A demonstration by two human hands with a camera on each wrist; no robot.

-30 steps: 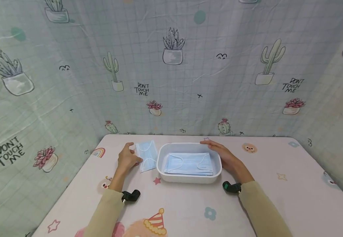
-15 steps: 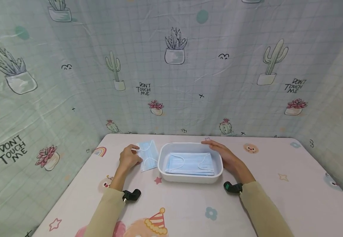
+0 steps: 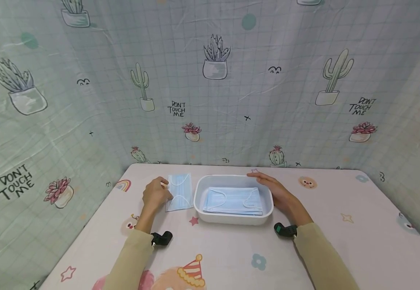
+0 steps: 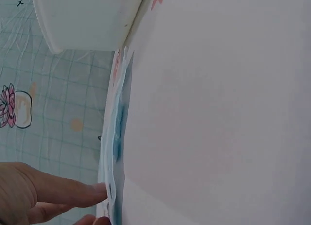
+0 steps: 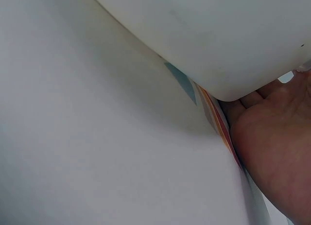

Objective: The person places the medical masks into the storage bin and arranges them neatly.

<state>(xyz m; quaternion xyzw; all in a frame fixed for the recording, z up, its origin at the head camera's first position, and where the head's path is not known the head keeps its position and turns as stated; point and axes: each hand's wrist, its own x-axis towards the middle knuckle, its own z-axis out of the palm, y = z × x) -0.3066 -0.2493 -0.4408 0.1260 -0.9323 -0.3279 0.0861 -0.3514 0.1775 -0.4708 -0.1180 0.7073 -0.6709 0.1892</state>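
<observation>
In the head view my left hand (image 3: pixel 156 194) pinches the left edge of a pale blue face mask (image 3: pixel 179 192) with white ear loops. The left wrist view shows this mask (image 4: pixel 112 123) edge-on, low over the table, with my thumb (image 4: pixel 92 192) against its edge. To its right stands a white plastic tub (image 3: pixel 233 218) holding a small stack of folded-flat blue masks (image 3: pixel 233 201). My right hand (image 3: pixel 276 192) rests along the tub's right end, one finger stretched over the far rim. From the right wrist view, the other fingers reach behind the tub (image 5: pixel 233 45), tips hidden.
A pale tablecloth (image 3: pixel 228 249) with cartoon prints covers the table. Behind and beside it hangs a grid-patterned curtain (image 3: pixel 246 92) with cactus drawings. Black wrist cameras (image 3: pixel 163 238) sit on both forearms.
The loose mask has turned slightly and now lies straighter, a little apart from the tub, as my left hand shifted slightly left. My right hand and the tub stay put.
</observation>
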